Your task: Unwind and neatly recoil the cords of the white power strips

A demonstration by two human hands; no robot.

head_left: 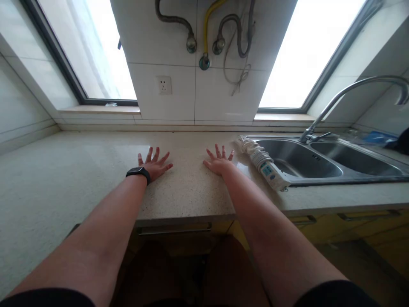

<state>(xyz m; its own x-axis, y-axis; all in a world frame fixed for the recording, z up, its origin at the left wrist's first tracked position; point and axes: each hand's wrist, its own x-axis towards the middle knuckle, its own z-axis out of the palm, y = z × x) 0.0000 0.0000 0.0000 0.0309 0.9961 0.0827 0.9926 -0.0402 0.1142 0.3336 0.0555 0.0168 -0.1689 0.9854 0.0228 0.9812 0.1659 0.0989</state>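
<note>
Both arms reach forward over a pale speckled countertop (187, 187). My left hand (155, 164) lies on it with the fingers spread, holding nothing; a black watch (139, 172) is on that wrist. To the right, my right hand (219, 160) also rests on the counter, its fingers apart and nothing in them. The nearest object to it is a white power strip (270, 172), its cord wound around one end, lying along the left edge of the sink.
A steel double-basin sink (341, 170) with a curved faucet (348, 91) takes up the right side. On the tiled wall are a socket (164, 85), a yellow pipe (206, 34) and grey hoses (175, 19). Drawer handles (174, 230) stick out below the counter's front edge.
</note>
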